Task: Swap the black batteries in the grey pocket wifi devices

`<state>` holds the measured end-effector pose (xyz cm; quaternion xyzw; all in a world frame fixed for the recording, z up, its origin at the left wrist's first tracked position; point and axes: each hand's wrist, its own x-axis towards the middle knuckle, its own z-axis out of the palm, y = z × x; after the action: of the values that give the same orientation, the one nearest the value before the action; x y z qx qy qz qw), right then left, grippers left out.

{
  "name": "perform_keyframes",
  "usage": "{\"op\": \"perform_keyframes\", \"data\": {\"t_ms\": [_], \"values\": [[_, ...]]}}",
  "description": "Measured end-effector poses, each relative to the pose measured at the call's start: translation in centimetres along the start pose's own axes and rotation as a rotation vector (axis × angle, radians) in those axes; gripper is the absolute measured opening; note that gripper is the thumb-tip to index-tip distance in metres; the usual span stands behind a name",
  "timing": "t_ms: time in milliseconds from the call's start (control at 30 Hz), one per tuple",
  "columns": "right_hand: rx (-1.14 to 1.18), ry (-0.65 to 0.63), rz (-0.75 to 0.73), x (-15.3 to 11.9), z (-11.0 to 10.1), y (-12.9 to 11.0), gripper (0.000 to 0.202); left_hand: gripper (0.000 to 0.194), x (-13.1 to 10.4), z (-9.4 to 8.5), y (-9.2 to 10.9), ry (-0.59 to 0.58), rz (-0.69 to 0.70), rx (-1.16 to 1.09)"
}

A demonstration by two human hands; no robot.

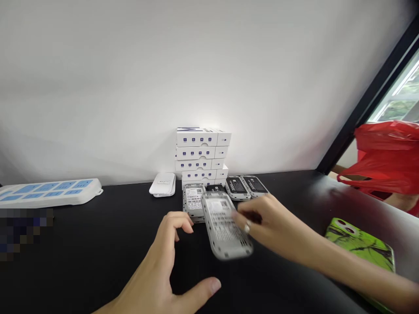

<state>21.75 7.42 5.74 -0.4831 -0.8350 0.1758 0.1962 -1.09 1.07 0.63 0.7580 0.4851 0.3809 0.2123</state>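
My right hand (258,218) pinches the right edge of an open-backed grey device (225,229), slightly blurred, with a printed label and barcodes inside. The device is tilted above the dark table. To its left is my left hand (170,261), fingers curved and thumb apart, holding nothing. Just behind the held device lies a similar grey device (194,200) with its label facing up. A black battery (216,188) shows partly behind them. Further right lie two grey devices with black batteries fitted, a nearer one (237,186) and another one (254,185).
Stacked white boxes (196,152) stand against the pale wall. Small white covers (163,184) lie left of them. A white and blue power strip (49,192) is at the far left. On the right are a green patterned case (362,244) and a red plastic bag (389,157).
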Motion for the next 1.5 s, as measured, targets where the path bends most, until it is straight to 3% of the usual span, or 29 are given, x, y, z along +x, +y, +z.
{"op": "perform_keyframes", "data": {"t_ms": [67,133,200,267,433,533,600,700,833,967,1100,1267,1500], "values": [[-0.009,-0.046,0.02,-2.4,0.9,-0.1,0.034,0.062,0.0,0.2,-0.6,-0.003,0.036,0.003],[0.002,-0.099,0.062,-4.1,2.3,-0.3,0.029,0.081,0.0,0.3,-1.2,-0.093,0.121,-0.008],[0.006,-0.153,0.098,-4.9,3.4,-0.7,0.028,0.096,-0.1,0.5,-1.6,-0.194,0.157,-0.007],[-0.011,-0.177,0.095,-4.8,3.7,-1.2,0.03,0.098,-0.2,0.5,-1.5,-0.236,0.109,0.012],[-0.037,-0.204,-0.002,-1.1,1.1,-0.3,0.042,0.093,-0.3,0.3,-0.6,-0.24,0.086,0.031],[-0.138,-0.035,-0.172,2.4,-0.8,1.9,0.023,0.092,-0.2,0.3,-0.9,-0.26,0.104,0.041],[-0.162,-0.078,-0.233,4.3,-1.4,3.3,0.041,0.093,-0.1,0.3,-1.4,-0.296,0.144,0.049],[-0.184,-0.214,-0.179,6.0,-1.5,4.5,0.07,0.096,0.1,0.3,-2.2,-0.333,0.2,0.06],[-0.227,-0.237,-0.114,6.6,-1.0,4.8,0.078,0.097,0.1,0.3,-2.3,-0.314,0.215,0.06],[-0.215,-0.17,-0.05,5.2,-1.3,4.1,0.076,0.102,0.0,0.2,-2.0,-0.299,0.24,0.067],[-0.082,-0.075,0.027,1.7,-1.1,2.3,0.079,0.1,0.0,0.3,-1.8,-0.28,0.244,0.063],[0.09,-0.212,-0.023,-1.9,0.7,-0.3,0.081,0.096,-0.1,0.2,-1.3,-0.287,0.199,0.099],[0.278,-0.342,-0.141,-2.2,1.5,-0.2,0.068,0.101,-0.5,0.0,-1.1,-0.298,0.109,0.084]]}}
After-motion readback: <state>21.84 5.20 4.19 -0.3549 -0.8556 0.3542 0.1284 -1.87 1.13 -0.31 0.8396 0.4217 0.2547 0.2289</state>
